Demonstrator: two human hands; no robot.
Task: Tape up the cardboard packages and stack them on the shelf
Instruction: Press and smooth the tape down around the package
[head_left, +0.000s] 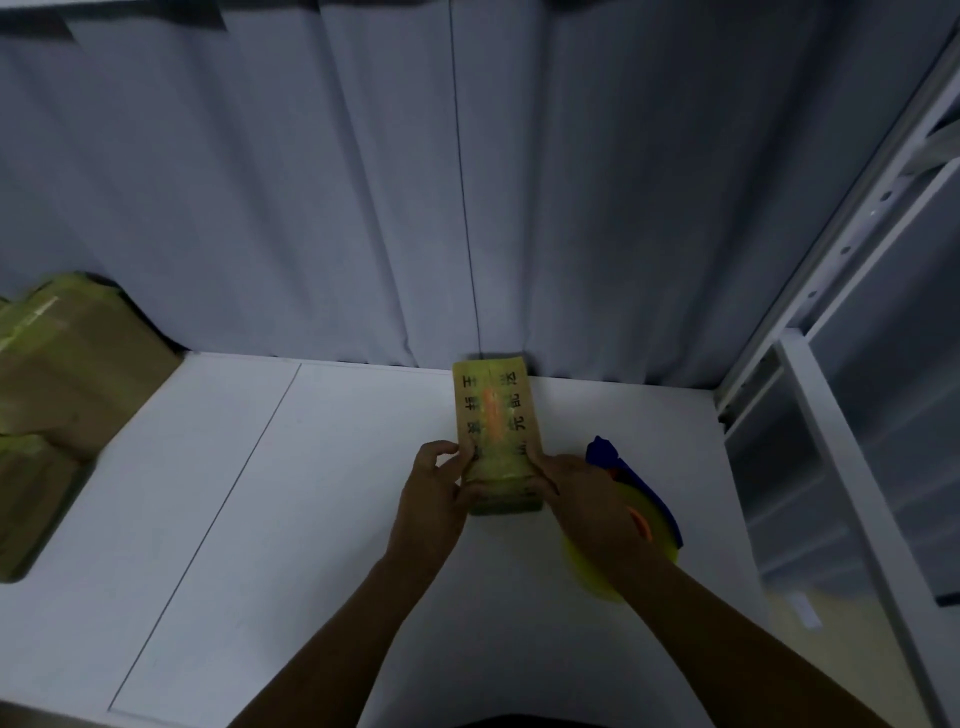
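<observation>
Head view: a white counter (322, 467) runs up to a grey curtain (363, 182). Just right of centre lies a small cardboard package (493, 415), long axis pointing to 12 o'clock, its far end near the curtain's foot. Yellow tape covers its top, printed with dark Chinese characters in two columns; the dim light and blur keep me from reading them with any confidence. An orange streak runs down the middle between the columns.

The left hand (434, 499) grips the package's near left edge, fingers curled on the top face. The right hand (587, 499) clasps the near right edge the same way, so both hands grasp the package at its 6 o'clock end.

Under and beyond the right wrist, at 3 o'clock from the package, sits a tape dispenser (639, 493) with a blue frame, an orange part and a yellow roll.

At 9 o'clock, on the counter's left edge, are more boxes (67, 364), brown with yellow tape. At 3 o'clock stands a white metal shelf (831, 415).
</observation>
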